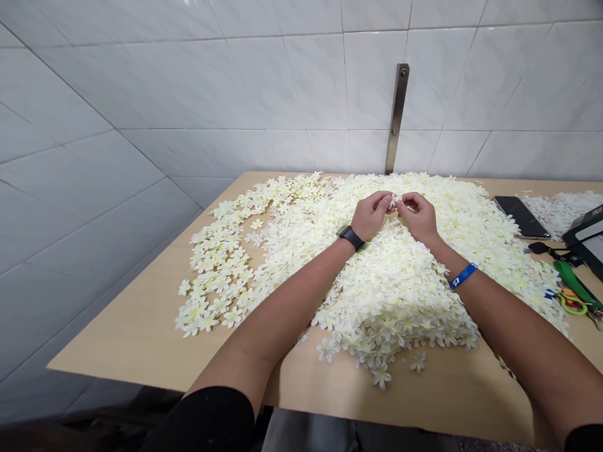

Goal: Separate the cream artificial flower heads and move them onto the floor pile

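A broad heap of white artificial flowers (396,295) with pale yellow centres covers much of the table. Over its far part my two hands meet, fingertips nearly touching. My left hand (372,213), with a black watch on the wrist, pinches a small white flower (392,201). From the other side my right hand (418,216) is closed in a pinch at the same flower; a blue band circles that wrist. The exact grip of the fingertips is partly hidden by the fingers themselves.
Flatter flowers (211,276) spread toward the left of the wooden table (122,333). On the right lie a phone (522,217), a pile of thin white pieces (565,210), a dark box (586,235), and keys with a green strap (577,282). A tiled wall (301,81) stands behind.
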`<action>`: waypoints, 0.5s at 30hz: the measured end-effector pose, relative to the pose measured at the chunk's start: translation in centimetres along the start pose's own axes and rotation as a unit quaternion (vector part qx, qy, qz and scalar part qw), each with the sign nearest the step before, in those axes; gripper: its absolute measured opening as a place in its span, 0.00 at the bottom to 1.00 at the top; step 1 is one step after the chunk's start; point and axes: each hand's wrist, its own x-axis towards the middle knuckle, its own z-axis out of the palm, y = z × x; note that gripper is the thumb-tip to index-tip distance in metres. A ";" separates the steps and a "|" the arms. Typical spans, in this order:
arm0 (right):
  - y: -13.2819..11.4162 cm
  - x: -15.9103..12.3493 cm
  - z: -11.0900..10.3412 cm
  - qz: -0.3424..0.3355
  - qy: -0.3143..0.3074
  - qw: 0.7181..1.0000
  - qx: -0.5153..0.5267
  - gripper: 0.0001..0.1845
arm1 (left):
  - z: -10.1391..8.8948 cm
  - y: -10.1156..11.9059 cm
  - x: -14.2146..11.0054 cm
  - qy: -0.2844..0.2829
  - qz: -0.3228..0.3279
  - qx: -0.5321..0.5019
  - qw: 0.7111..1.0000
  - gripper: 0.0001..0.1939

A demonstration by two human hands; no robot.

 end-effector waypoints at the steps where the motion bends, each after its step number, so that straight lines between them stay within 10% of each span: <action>1: 0.0 0.0 0.0 -0.001 0.002 1.000 0.001 0.20 | 0.0 0.0 0.0 0.001 0.002 0.008 1.000 0.25; 10: -0.4 0.0 0.0 0.011 -0.008 1.000 0.022 0.16 | -0.3 0.0 0.1 0.082 -0.013 0.111 0.990 0.08; 15: -0.8 0.0 -0.1 0.015 0.001 1.000 0.024 0.13 | -0.5 0.6 0.0 0.082 0.095 0.228 0.966 0.07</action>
